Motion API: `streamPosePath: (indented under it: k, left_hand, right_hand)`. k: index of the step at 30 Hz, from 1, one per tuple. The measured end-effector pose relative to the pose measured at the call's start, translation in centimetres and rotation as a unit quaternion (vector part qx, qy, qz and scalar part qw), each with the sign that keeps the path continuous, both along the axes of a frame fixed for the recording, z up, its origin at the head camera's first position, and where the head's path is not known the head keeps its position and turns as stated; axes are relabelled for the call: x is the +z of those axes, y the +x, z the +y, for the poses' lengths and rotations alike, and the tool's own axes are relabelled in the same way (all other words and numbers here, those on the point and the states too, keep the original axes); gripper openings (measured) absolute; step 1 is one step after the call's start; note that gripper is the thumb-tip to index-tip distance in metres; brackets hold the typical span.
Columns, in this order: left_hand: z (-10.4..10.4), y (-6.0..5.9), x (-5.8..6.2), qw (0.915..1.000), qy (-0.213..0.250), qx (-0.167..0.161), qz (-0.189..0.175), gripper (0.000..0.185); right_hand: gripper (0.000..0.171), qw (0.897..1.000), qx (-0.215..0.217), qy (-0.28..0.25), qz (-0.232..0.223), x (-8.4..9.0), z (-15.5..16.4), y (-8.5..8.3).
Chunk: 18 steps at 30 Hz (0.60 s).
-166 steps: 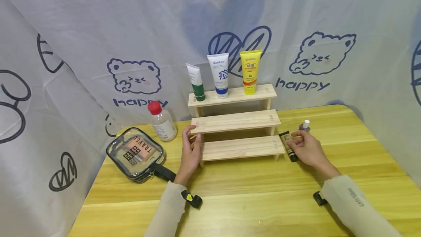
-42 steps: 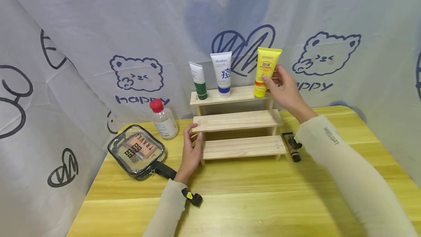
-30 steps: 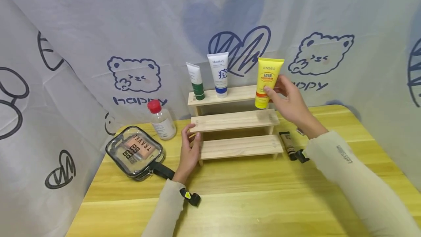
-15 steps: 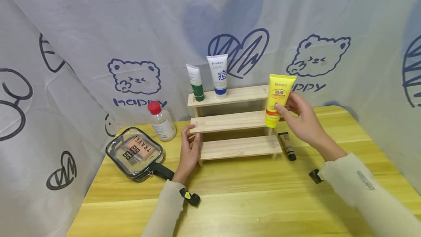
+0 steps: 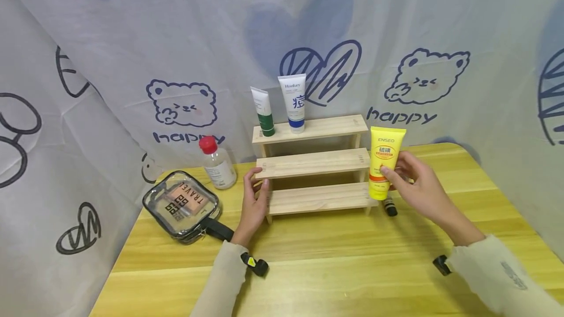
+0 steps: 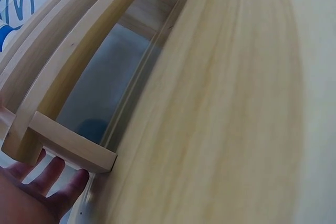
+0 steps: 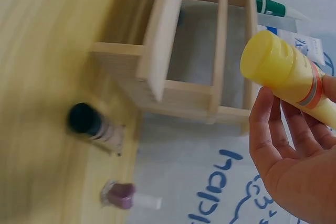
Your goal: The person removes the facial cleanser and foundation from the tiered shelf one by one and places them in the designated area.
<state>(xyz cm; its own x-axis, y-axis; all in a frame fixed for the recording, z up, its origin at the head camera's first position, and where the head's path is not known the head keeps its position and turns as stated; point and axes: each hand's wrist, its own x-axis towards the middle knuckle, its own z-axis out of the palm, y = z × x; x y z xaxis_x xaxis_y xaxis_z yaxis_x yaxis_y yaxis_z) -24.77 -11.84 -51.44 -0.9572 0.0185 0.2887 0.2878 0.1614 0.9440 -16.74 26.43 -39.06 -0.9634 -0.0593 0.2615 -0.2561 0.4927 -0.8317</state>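
Observation:
My right hand [image 5: 420, 187] grips a yellow squeeze tube [image 5: 387, 143], thumb on its front and fingers behind it. It stands upright, cap down, in front of the right end of the three-tier wooden display shelf [image 5: 315, 163]. In the right wrist view its yellow cap [image 7: 260, 59] points toward the shelf. My left hand [image 5: 254, 204] holds the shelf's left end, with fingertips [image 6: 79, 179] at the side piece in the left wrist view. On the top tier stand a white-and-green tube [image 5: 263, 111] and a white-and-blue tube [image 5: 294, 104].
A small black-capped tube [image 5: 390, 208], partly hidden, lies right of the shelf. Beside it in the right wrist view is a purple bottle with a white cap [image 7: 122, 195]. Left of the shelf are a red-capped clear bottle [image 5: 220, 170] and a clear travel pouch [image 5: 180, 204].
My right hand left the small black tube, took the yellow tube off the top tier's right end, and brought it down and right. My left hand stayed at the shelf's left end.

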Motion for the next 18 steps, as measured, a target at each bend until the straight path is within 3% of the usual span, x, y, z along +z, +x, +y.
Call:
streamPosePath:
  k: [11, 18]
  left_hand:
    - [0.0, 0.2, 0.0, 1.0, -0.001, 0.002, -0.002, 0.042]
    - [0.0, 0.1, 0.0, 1.0, -0.003, 0.0, 0.004, 0.042]
  right_hand:
    - [0.043, 0.996, -0.007, 0.042, -0.074, -3.7, 0.9, 2.8]
    - [0.036, 0.995, -0.002, 0.044, -0.09, -5.6, 1.4, 4.6]
